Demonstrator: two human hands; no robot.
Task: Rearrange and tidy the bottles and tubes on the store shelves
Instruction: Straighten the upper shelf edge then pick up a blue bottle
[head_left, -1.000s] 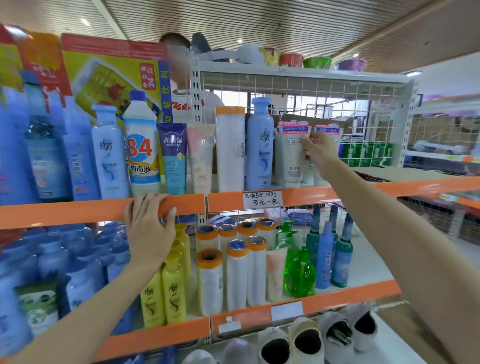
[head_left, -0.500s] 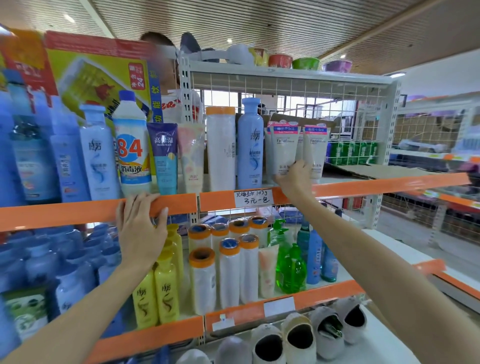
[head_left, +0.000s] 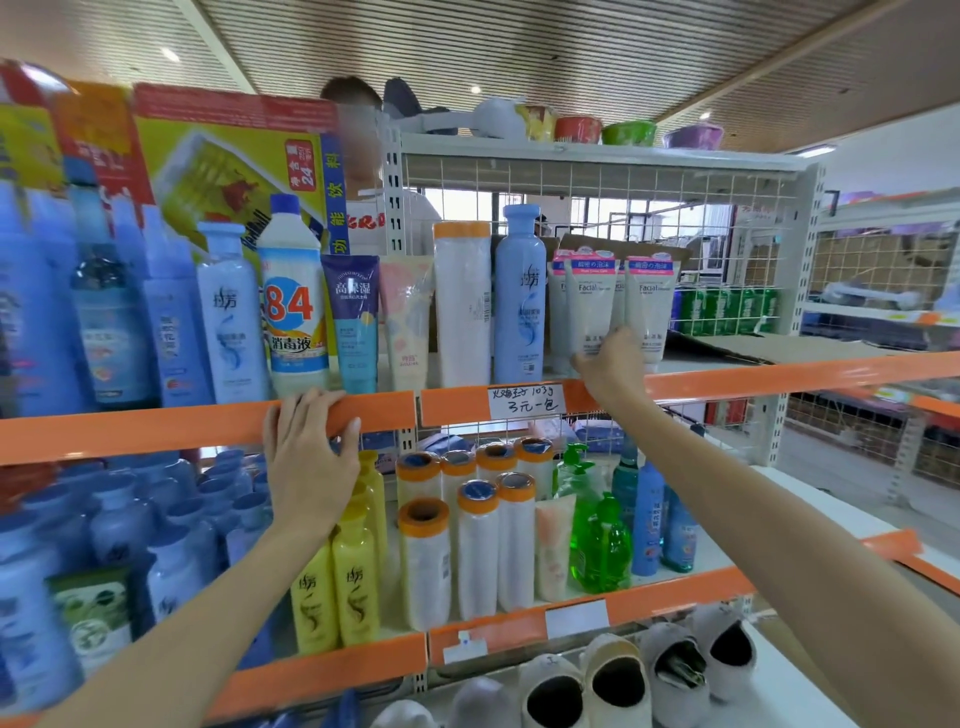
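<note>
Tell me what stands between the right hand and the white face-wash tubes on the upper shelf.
Nothing visible does: the right hand is already at the foot of the white face-wash tubes, above the orange shelf edge.

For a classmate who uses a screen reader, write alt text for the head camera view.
A person's right hand grips the base of a white Facial tube on the upper shelf, while the left hand rests on the orange shelf edge. Bottles and tubes stand in rows on two shelves; shoes sit below.
</note>
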